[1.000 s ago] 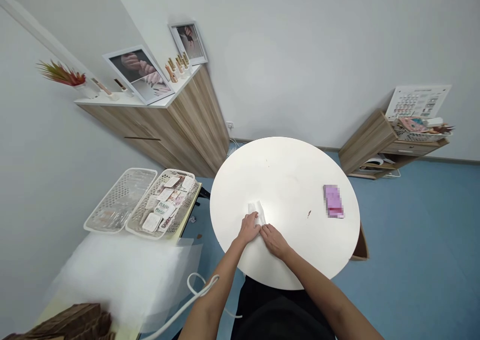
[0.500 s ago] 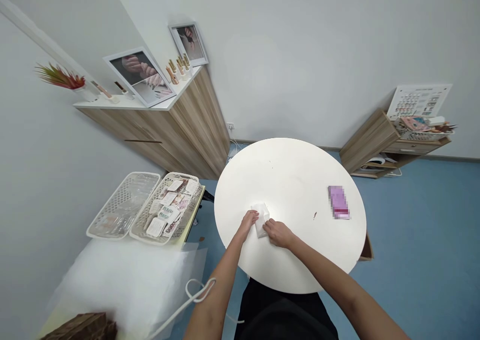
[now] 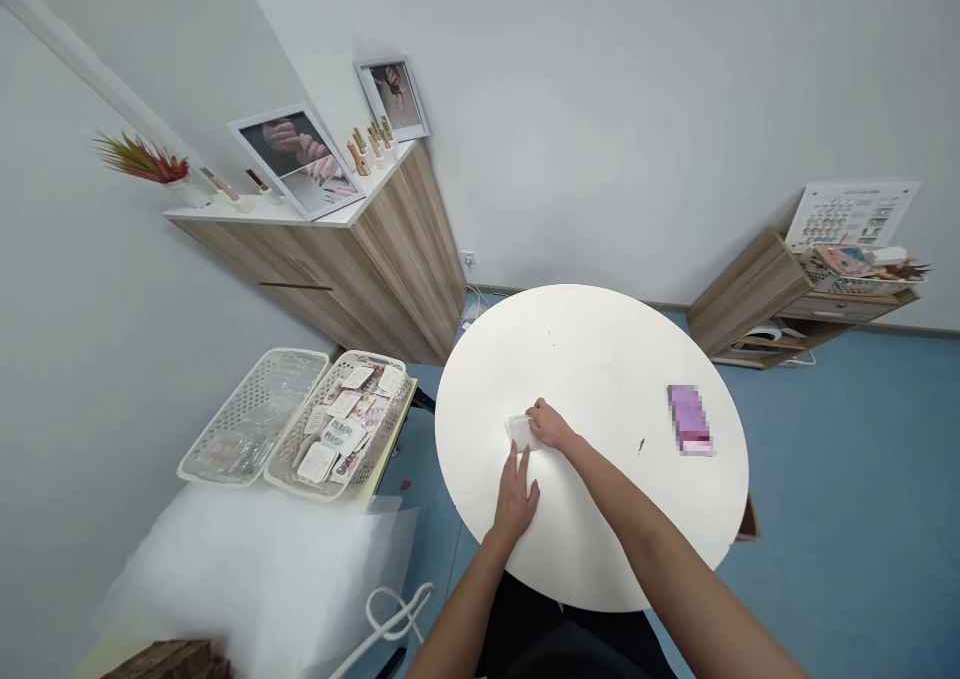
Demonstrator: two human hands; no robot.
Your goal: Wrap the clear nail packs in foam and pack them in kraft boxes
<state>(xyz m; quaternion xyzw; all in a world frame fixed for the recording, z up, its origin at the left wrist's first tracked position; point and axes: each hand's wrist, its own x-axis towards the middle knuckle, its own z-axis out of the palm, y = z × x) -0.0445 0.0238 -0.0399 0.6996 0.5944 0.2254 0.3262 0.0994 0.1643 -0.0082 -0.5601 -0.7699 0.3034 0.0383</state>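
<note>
A small flat white packet (image 3: 523, 433), somewhat see-through and folded-looking, lies on the round white table (image 3: 592, 349); what is inside it cannot be made out. My left hand (image 3: 516, 494) rests just in front of it, fingers stretched out, with fingertips on its near edge. At the packet's right side, the curled fingers of my right hand (image 3: 551, 425) close on its far right corner. Farther right on the tabletop is a purple item (image 3: 691, 419), blurred into blocks.
To the left, a white basket (image 3: 274, 484) of printed cards stands beside another basket (image 3: 187, 477) of clear plastic pieces. A wooden cabinet (image 3: 397, 269) carries framed pictures. A white cable (image 3: 397, 614) loops near my left arm. A low shelf (image 3: 742, 304) stands back right.
The packet has turned and now lies more sideways. My left hand has shifted from its left side to its near edge, fingers extended; my right hand has moved up to the far corner.
</note>
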